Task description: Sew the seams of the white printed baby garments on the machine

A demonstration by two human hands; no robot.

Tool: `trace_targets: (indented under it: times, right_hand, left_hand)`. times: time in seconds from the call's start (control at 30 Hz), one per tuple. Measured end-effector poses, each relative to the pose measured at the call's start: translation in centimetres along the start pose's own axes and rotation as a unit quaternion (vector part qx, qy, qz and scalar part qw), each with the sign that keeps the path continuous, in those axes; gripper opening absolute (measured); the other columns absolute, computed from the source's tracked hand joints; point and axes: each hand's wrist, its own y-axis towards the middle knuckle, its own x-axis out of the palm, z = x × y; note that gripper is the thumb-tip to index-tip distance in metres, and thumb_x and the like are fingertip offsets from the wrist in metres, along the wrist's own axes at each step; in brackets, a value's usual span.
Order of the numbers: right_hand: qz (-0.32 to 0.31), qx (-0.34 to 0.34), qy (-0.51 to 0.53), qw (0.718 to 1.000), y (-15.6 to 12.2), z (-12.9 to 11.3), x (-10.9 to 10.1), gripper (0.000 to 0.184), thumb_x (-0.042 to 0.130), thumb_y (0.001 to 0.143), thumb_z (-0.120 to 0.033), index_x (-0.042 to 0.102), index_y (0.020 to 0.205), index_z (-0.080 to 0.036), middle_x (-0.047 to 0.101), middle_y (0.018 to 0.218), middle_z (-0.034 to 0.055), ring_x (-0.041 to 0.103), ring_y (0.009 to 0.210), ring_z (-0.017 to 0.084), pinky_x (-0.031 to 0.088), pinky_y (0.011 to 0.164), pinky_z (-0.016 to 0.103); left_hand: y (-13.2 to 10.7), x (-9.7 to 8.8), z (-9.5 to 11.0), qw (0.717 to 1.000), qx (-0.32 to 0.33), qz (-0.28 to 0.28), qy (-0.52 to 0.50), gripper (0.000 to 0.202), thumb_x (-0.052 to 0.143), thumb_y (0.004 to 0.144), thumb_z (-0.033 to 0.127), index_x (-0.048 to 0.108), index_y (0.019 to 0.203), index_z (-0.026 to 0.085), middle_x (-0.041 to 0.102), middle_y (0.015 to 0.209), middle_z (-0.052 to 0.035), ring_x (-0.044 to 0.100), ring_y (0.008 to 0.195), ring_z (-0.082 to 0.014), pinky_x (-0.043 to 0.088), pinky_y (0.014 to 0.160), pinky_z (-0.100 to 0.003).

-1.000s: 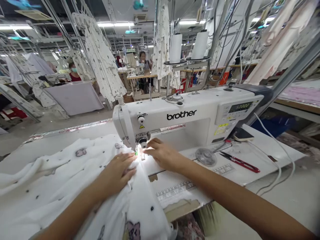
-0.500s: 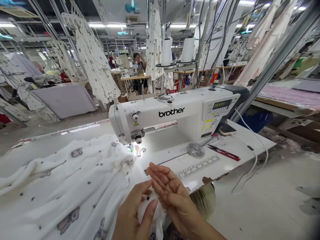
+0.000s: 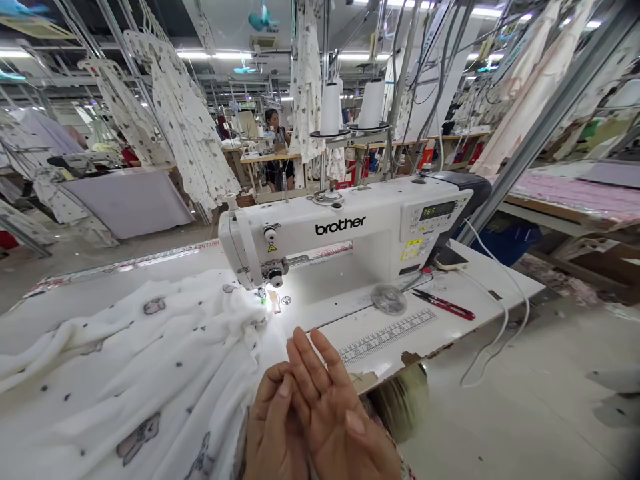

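In front of the sewing table, my right hand [image 3: 336, 417] is turned palm up, its fingers stretched out and nothing on the palm. My left hand [image 3: 273, 423] presses against its little-finger side, with thumb and bent fingers closed together. Whether anything lies between those fingers is hidden. White fleecy fabric [image 3: 170, 373] with grey bear prints and dots spreads left of my hands, its far end under the needle area of a white Brother sewing machine [image 3: 345, 217]. The machine's lamp lights the presser foot [image 3: 263, 297].
Red-handled thread snips [image 3: 444, 305], a clear round bobbin case or disc [image 3: 389, 300] and a phone [image 3: 451, 257] lie on the table to the right, near a printed ruler strip [image 3: 387, 337]. A white cable [image 3: 510, 347] hangs over the edge. Thread cones [image 3: 373, 103] stand behind; a person [image 3: 277, 147] sits further back.
My right hand has turned its palm upward and spread its fingers. My left thumb has closed toward its fingers. White fabric seen between my hands before is out of sight now.
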Motion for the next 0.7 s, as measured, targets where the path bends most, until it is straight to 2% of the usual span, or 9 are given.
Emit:
trace_targets:
  times: [0.13, 0.23, 0.37, 0.47, 0.57, 0.63, 0.7]
  right_hand:
    - [0.036, -0.027, -0.030, 0.999, 0.0, 0.1, 0.2, 0.071, 0.073, 0.075, -0.046, 0.049, 0.140, -0.030, 0.027, 0.158, 0.0023, 0.019, 0.148, 0.024, 0.012, 0.122, 0.046]
    - [0.063, -0.046, -0.056, 0.995, 0.2, 0.2, 0.2, 0.071, 0.071, 0.076, -0.048, 0.047, 0.141, -0.030, 0.020, 0.160, 0.0020, 0.015, 0.149, 0.026, 0.012, 0.121, 0.050]
    - [0.078, -0.066, -0.068, 0.992, 0.6, 0.4, 0.2, 0.070, 0.068, 0.077, -0.048, 0.046, 0.141, -0.031, 0.017, 0.161, -0.0008, 0.011, 0.150, 0.025, 0.015, 0.121, 0.050]
    - [0.080, -0.071, -0.066, 0.992, 0.6, 0.5, 0.3, 0.071, 0.067, 0.076, -0.049, 0.046, 0.142, -0.031, 0.017, 0.161, -0.0018, 0.007, 0.150, 0.024, 0.022, 0.119, 0.050]
    - [0.093, -0.077, -0.062, 0.991, 0.3, 0.7, 0.2, 0.070, 0.067, 0.075, -0.050, 0.049, 0.140, -0.031, 0.019, 0.160, -0.0010, 0.008, 0.150, 0.027, 0.029, 0.115, 0.052]
    - [0.108, -0.079, -0.053, 0.990, 0.3, 0.7, -0.1, 0.072, 0.068, 0.074, -0.052, 0.050, 0.140, -0.030, 0.022, 0.159, 0.0007, 0.010, 0.149, 0.029, 0.031, 0.114, 0.053]
    - [0.119, -0.072, -0.037, 0.990, 0.4, 0.4, -0.4, 0.071, 0.065, 0.076, -0.055, 0.049, 0.140, -0.030, 0.027, 0.157, 0.0026, 0.015, 0.148, 0.030, 0.032, 0.113, 0.055]
  left_hand:
    - [0.4, -0.7, -0.5, 0.998, -0.037, -0.035, -0.047, 0.027, 0.085, 0.060, 0.027, 0.073, 0.083, 0.020, 0.072, 0.089, -0.0031, 0.071, 0.087, -0.0184, 0.058, 0.079, -0.026]
    - [0.0, -0.2, -0.8, 0.994, -0.058, -0.052, -0.076, 0.031, 0.085, 0.058, 0.022, 0.075, 0.087, 0.022, 0.073, 0.097, -0.0046, 0.070, 0.096, -0.0200, 0.057, 0.082, -0.025]
    - [-0.2, 0.5, -1.2, 0.995, -0.046, -0.014, -0.083, 0.031, 0.079, 0.069, 0.031, 0.076, 0.099, 0.023, 0.071, 0.114, -0.0070, 0.066, 0.110, -0.0218, 0.055, 0.086, -0.024]
    - [0.3, -0.1, -1.4, 0.996, -0.060, -0.007, -0.066, 0.030, 0.079, 0.070, 0.033, 0.077, 0.097, 0.020, 0.071, 0.113, -0.0090, 0.066, 0.109, -0.0236, 0.056, 0.087, -0.027]
    - [0.8, -1.0, -1.4, 0.994, -0.081, -0.038, -0.056, 0.035, 0.081, 0.066, 0.027, 0.077, 0.100, 0.021, 0.073, 0.104, -0.0066, 0.068, 0.102, -0.0211, 0.055, 0.090, -0.027]
    - [0.7, -1.1, -1.5, 0.995, -0.071, -0.061, -0.041, 0.038, 0.080, 0.064, 0.021, 0.077, 0.101, 0.022, 0.073, 0.101, -0.0063, 0.068, 0.102, -0.0224, 0.054, 0.093, -0.031]
    - [0.1, -0.8, -1.7, 0.997, -0.044, -0.061, -0.005, 0.039, 0.076, 0.065, 0.019, 0.076, 0.104, 0.023, 0.072, 0.108, -0.0077, 0.065, 0.110, -0.0259, 0.053, 0.096, -0.036]
